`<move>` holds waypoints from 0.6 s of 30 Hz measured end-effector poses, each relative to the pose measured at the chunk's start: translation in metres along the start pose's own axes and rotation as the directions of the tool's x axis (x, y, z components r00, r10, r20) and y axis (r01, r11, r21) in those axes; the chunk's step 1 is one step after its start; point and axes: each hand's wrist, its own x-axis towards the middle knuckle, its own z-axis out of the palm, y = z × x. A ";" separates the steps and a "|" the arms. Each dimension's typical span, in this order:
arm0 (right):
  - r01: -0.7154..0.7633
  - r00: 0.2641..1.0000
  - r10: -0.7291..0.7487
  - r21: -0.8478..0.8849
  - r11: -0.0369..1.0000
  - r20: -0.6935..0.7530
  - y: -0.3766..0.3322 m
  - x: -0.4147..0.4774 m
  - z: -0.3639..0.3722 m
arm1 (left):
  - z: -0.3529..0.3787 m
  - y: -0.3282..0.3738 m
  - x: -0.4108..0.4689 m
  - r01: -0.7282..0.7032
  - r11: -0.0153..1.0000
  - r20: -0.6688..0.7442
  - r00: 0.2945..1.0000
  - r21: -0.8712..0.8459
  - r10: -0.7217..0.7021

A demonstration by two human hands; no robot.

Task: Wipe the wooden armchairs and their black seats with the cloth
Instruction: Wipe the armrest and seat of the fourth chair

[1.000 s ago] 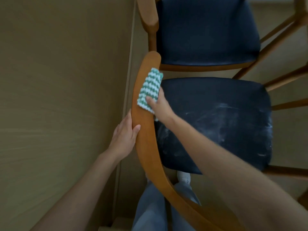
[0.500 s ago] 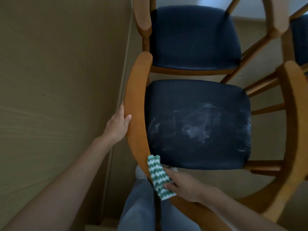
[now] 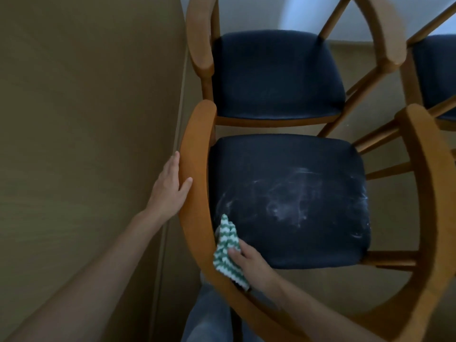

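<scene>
Fingers of the right hand are curled onto the cloth, so this grip is clamped on it. The cloth, patterned in green and white zigzags, is pressed against the inner face of the curved wooden rail of the near armchair, at about seven o'clock of its black seat. The cloth's upper tip is laid over the seat's edge. Pale smears are seen across the middle of the seat and along its three o'clock edge.

At nine o'clock of the seat, the left hand is laid on the outer face of the same rail. Its fingers are held straight, its thumb is set over the top edge, and nothing is enclosed by this grip.

A second armchair is placed at twelve o'clock, front rail just beside the near seat. A third chair is cut off at two o'clock. A brown wall is seen along the nine o'clock side, and grey trousers at six o'clock.
</scene>
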 end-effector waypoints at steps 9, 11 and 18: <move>0.317 0.923 -0.260 0.179 0.931 -0.283 -0.070 0.075 -0.068 | -0.003 0.036 0.076 -0.185 0.923 -0.038 0.977 0.338 0.210; 0.350 0.898 -0.302 0.103 0.931 -0.321 -0.082 0.101 -0.080 | -0.003 0.044 0.095 -0.217 0.906 -0.036 0.968 0.364 0.246; 0.371 0.805 -0.441 -0.242 0.896 -0.397 -0.098 0.210 -0.127 | 0.005 0.048 0.133 -0.250 0.871 -0.085 0.946 0.423 0.313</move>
